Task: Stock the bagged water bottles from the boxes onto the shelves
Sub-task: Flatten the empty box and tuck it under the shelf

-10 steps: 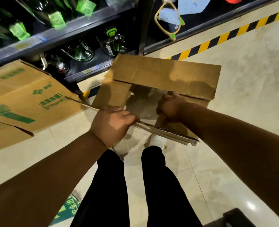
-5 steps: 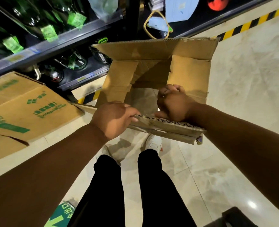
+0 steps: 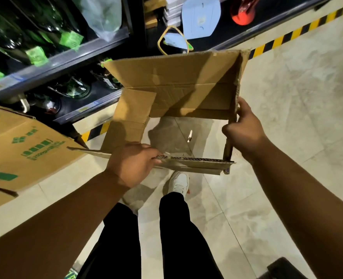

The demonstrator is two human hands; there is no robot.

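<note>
An empty brown cardboard box [image 3: 178,85] hangs in the air in front of me, with its bottom open so that the floor shows through it. My left hand [image 3: 132,164] grips the near wall of the box at its left end. At the box's right wall my right hand [image 3: 245,129] holds the edge, thumb on the outer side. Bagged water bottles [image 3: 35,45] with green tags lie on the dark shelf [image 3: 52,67] at the upper left, and more sit on the lower shelf [image 3: 74,91].
A second printed cardboard box [image 3: 21,150] stands on the floor at the left, against the shelf. Blue packaged goods [image 3: 200,17] and a red item [image 3: 243,15] fill the right shelf bay. A yellow-black stripe [image 3: 287,35] marks the shelf base. My legs and white shoe [image 3: 178,182] are below the box.
The flattened box has been pulled open into a rectangular tube and raised. My right hand moved from the middle flap out to the right wall; my left hand kept its grip.
</note>
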